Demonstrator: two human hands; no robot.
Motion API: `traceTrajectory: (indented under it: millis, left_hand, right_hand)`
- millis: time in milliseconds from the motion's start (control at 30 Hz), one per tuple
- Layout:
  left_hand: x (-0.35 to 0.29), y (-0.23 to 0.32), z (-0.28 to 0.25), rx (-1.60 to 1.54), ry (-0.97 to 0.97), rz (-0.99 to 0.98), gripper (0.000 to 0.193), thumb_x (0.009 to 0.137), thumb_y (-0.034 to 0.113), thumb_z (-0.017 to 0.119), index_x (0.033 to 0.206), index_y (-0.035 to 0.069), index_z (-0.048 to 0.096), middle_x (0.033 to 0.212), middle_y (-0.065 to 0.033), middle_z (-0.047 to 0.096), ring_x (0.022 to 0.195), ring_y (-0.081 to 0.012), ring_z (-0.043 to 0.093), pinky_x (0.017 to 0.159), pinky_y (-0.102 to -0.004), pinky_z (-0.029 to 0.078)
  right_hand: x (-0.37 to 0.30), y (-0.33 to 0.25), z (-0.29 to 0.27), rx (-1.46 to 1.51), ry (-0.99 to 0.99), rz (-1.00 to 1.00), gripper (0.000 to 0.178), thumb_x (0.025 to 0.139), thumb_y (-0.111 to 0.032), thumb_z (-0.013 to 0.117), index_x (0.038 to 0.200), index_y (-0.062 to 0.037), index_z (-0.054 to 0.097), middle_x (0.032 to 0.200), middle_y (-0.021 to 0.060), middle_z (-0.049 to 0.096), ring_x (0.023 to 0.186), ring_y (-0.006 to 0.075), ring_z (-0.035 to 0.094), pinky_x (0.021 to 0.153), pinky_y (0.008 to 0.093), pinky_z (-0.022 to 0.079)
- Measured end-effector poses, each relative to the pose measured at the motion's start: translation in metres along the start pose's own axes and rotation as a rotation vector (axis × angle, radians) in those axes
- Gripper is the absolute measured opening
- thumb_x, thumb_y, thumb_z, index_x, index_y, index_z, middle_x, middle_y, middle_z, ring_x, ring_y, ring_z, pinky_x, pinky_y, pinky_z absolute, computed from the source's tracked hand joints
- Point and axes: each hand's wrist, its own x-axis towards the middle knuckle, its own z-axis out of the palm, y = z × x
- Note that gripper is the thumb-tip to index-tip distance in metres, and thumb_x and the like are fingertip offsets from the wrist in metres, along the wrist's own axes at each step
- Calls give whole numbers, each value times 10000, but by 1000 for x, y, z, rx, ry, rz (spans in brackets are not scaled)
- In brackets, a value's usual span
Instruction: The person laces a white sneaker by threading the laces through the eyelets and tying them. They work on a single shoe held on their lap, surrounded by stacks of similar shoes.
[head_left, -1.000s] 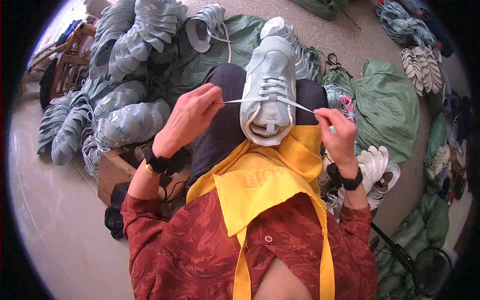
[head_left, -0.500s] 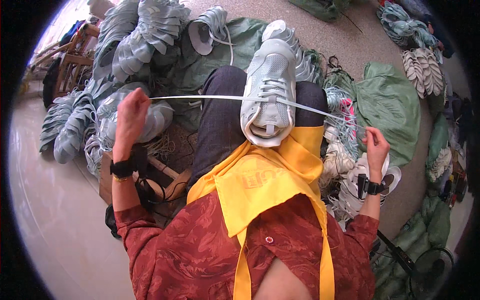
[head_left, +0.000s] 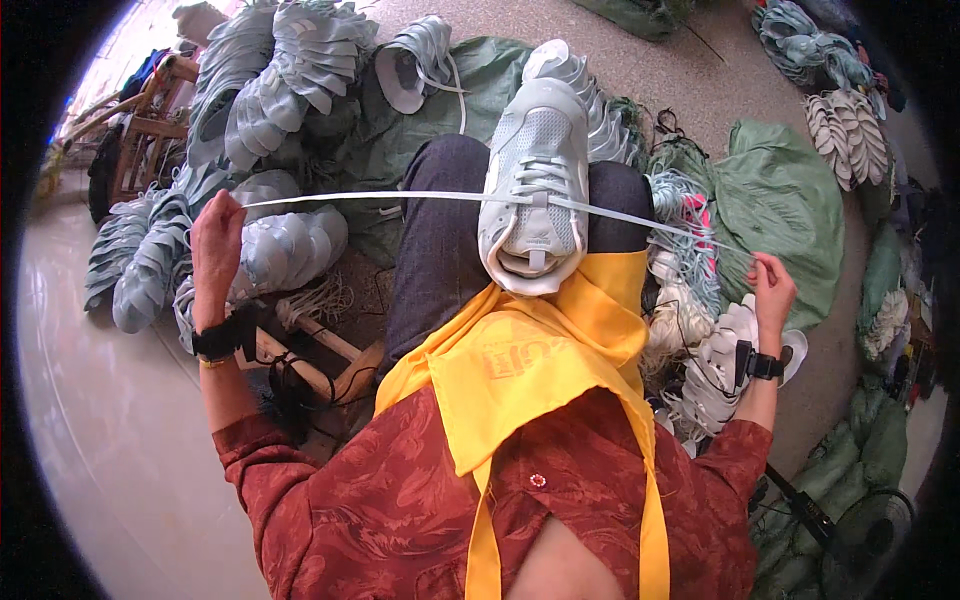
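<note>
Has the pale shoe upper (head_left: pixel 537 212) between the knees (head_left: pixel 440 175), with heel opening toward the yellow apron (head_left: pixel 525 350). Compared with one second ago, has drawn the lace (head_left: pixel 430 194) much farther to both sides, so seems to have taken out most slack. Pinches one end in the left hand (head_left: pixel 215 238); seems to pinch the other in the right hand (head_left: pixel 773 290). Farther away, has stacked uppers (head_left: pixel 290 245) and a green sack (head_left: pixel 780 220).

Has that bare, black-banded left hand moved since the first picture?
Yes, leftward: the left hand was right of the rounded bundle of pale blue shoe uppers; now it appears at that bundle's left end, pinching a pale flat shoelace.
</note>
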Motion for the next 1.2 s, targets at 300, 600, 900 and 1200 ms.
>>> traceTrajectory:
  millis: [300, 600, 900, 1200]
  left_hand:
    - [-4, -29, -10, 34, 9, -98, 132, 955, 70, 649, 959, -15, 548, 770, -150, 594, 675, -258, 575, 662, -368, 474]
    - [13, -19, -11, 103, -15, 46, 55, 930, 23, 626, 936, -10, 582, 820, -170, 637, 731, -311, 626, 701, -367, 490]
    - [121, 78, -40, -293, 12, 203, 74, 969, 79, 657, 970, 6, 659, 875, -9, 655, 812, -81, 562, 729, -254, 458]
    - [23, 141, 76, -466, -497, 142, 111, 871, 35, 691, 812, 8, 601, 712, -7, 548, 685, -97, 513, 636, -281, 463]
  right_hand:
    - [4, 29, -4, -104, -10, 8, 164, 981, -42, 615, 1101, -12, 723, 886, 52, 725, 719, 123, 701, 621, 277, 571]
    - [8, 29, 23, -200, -242, 112, 186, 966, -157, 659, 901, 8, 716, 686, 46, 680, 571, 117, 663, 524, 291, 535]
    - [81, -146, 44, 416, -668, 42, 145, 1021, -153, 635, 1002, -18, 684, 904, 51, 710, 766, 97, 680, 660, 233, 558]
    - [2, -193, 91, 889, -411, 143, 166, 1003, -101, 659, 1128, -7, 711, 1020, 72, 736, 836, 91, 674, 751, 236, 562]
